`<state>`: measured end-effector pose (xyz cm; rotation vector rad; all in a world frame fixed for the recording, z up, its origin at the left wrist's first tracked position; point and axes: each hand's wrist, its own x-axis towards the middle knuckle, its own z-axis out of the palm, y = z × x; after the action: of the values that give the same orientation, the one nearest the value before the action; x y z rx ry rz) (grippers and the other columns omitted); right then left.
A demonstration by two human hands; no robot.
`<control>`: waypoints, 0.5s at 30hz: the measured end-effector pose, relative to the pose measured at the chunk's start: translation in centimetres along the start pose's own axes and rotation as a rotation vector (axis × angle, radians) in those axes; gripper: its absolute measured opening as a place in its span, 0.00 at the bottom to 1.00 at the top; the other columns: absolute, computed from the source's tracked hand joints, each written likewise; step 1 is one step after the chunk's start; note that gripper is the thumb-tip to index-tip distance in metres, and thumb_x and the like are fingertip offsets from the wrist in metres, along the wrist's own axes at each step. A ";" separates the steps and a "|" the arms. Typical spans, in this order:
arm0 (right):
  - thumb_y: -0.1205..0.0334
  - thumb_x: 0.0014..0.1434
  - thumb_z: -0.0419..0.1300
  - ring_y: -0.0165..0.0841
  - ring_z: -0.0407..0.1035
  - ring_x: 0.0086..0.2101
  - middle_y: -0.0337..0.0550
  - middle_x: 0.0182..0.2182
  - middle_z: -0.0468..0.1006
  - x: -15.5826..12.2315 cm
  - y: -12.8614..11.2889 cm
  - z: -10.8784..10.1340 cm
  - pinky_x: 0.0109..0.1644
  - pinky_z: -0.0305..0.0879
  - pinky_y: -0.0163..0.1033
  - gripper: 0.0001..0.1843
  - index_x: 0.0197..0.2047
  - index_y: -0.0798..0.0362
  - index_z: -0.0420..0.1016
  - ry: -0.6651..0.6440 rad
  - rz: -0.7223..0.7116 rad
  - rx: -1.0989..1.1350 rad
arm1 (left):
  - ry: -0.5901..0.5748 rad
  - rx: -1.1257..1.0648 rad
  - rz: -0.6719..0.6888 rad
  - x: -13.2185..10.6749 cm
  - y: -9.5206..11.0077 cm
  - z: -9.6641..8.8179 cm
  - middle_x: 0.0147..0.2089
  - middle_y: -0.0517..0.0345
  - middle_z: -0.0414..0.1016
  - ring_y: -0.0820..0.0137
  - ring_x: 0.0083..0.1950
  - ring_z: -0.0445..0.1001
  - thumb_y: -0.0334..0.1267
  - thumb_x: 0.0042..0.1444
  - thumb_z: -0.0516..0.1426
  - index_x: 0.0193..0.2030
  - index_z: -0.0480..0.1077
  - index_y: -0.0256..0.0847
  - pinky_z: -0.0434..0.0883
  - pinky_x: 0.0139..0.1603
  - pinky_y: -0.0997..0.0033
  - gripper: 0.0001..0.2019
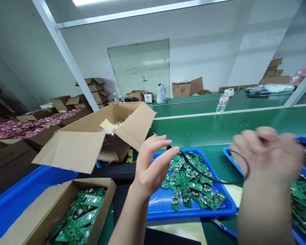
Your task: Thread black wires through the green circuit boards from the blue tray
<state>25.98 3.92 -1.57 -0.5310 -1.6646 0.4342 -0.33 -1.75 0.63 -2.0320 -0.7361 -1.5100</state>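
- The left hand (155,163) is pinching a black cable (202,175) tightly near its end, keeping it clear of the green circuit boards (186,185).
- The right hand (265,153) is showing only as a blur beside the cable's loop, its grip impossible to tell.

A green assembly-line bench (219,129) carries a blue tray (191,212) of circuit boards (183,178).

a bright ceiling light (86,2), bowed wide-angle edges, and a motion-blurred right hand (266,153).
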 end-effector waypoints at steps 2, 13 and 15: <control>0.54 0.63 0.51 0.29 0.66 0.20 0.37 0.20 0.70 1.0 -0.5 2.5 0.21 0.62 0.33 0.12 0.34 0.45 0.74 0.141 0.219 0.366 | -0.025 -0.005 0.005 -0.1 0.4 0.1 0.46 0.53 0.72 0.64 0.51 0.73 0.21 0.53 0.58 0.45 0.71 0.41 0.73 0.52 0.56 0.15; 0.51 0.59 0.59 0.29 0.71 0.23 0.41 0.21 0.76 0.2 -5.5 6.1 0.28 0.70 0.33 0.16 0.28 0.54 0.73 -0.486 0.542 0.564 | -0.066 -0.032 -0.002 -0.3 0.4 0.5 0.46 0.53 0.73 0.65 0.51 0.73 0.23 0.54 0.57 0.47 0.71 0.43 0.73 0.53 0.56 0.16; 0.52 0.59 0.58 0.28 0.70 0.22 0.41 0.20 0.75 0.2 -5.8 6.3 0.27 0.69 0.33 0.16 0.27 0.54 0.73 -0.462 0.559 0.526 | -0.068 -0.066 -0.030 -0.3 0.3 0.5 0.45 0.53 0.73 0.66 0.49 0.74 0.23 0.53 0.59 0.47 0.71 0.40 0.73 0.52 0.60 0.16</control>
<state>19.12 -0.69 0.85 -0.5140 -1.7187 1.4480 0.21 -1.69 0.20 -2.1393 -0.7549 -1.5070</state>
